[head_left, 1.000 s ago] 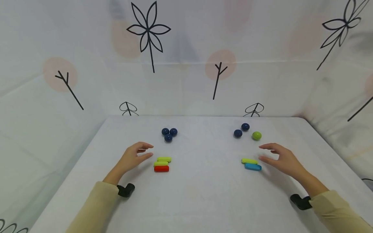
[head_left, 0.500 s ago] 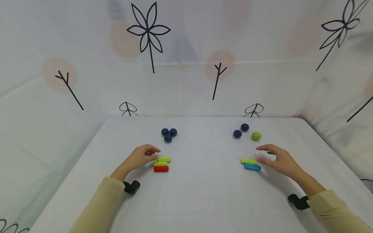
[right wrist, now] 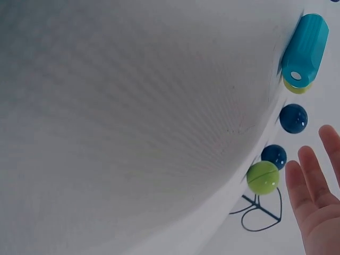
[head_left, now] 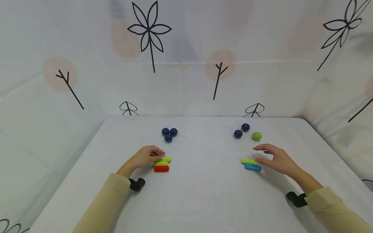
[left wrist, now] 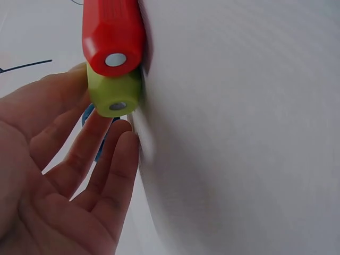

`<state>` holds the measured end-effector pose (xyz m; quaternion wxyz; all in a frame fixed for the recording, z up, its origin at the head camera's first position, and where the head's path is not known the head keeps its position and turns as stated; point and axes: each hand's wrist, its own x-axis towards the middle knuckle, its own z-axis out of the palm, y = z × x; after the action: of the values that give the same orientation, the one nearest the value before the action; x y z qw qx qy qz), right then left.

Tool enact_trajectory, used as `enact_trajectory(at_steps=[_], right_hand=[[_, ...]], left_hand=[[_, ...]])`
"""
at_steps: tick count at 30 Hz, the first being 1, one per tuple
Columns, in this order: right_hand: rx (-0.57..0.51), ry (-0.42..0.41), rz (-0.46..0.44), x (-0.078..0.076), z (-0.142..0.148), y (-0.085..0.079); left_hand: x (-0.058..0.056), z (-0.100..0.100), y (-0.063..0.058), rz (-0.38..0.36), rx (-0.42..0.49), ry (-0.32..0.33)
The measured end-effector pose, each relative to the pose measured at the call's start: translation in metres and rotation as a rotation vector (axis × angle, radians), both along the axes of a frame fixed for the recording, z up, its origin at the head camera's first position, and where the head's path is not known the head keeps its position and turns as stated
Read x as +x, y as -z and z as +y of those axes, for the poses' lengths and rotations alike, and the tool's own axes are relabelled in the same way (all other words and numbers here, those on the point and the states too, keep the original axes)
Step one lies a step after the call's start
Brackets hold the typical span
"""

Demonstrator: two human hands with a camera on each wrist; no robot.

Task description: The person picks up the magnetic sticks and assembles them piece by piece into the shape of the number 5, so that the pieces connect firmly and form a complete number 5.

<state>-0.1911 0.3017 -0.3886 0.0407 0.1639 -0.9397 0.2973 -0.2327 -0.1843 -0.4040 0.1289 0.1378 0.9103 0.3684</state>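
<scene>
My left hand (head_left: pixel 145 156) hovers over the left set of magnetic sticks with its fingers apart. Its thumb overlaps the left end of the far yellow-green stick (head_left: pixel 166 159); whether it touches is hidden. A second yellow-green stick (left wrist: pixel 114 95) and a red stick (left wrist: pixel 113 34) lie on the near side, side by side. On the right, my right hand (head_left: pixel 276 159) is held with fingers apart and nothing between them. Its thumb is close to the right end of another yellow-green stick (head_left: pixel 249 160). A blue stick (right wrist: pixel 305 50) lies just in front of that one.
Behind the left sticks, three dark blue balls (head_left: pixel 168 138) sit clustered on the white table (head_left: pixel 201 194). Behind the right sticks are two dark blue balls (head_left: pixel 238 134) and a green ball (head_left: pixel 256 136). A patterned cloth (head_left: pixel 180 87) hangs at the back.
My left hand has moved right, from beside the left sticks to over the far yellow-green one. My right hand has shifted slightly left. The sticks and balls stay in place.
</scene>
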Motion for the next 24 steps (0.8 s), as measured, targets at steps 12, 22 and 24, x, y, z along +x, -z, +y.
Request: enact_trajectory(at_steps=[12, 22, 24], right_hand=[[-0.013, -0.037, -0.012, -0.012, 0.001, 0.002], [-0.018, -0.033, -0.044, -0.017, -0.002, 0.002], [-0.023, -0.043, -0.04, -0.018, -0.003, 0.002]], left_hand=[[-0.001, 0.005, -0.001, -0.01, -0.064, 0.057], [-0.001, 0.014, -0.003, 0.021, -0.089, 0.069], [0.0, 0.017, -0.004, 0.018, -0.081, 0.065]])
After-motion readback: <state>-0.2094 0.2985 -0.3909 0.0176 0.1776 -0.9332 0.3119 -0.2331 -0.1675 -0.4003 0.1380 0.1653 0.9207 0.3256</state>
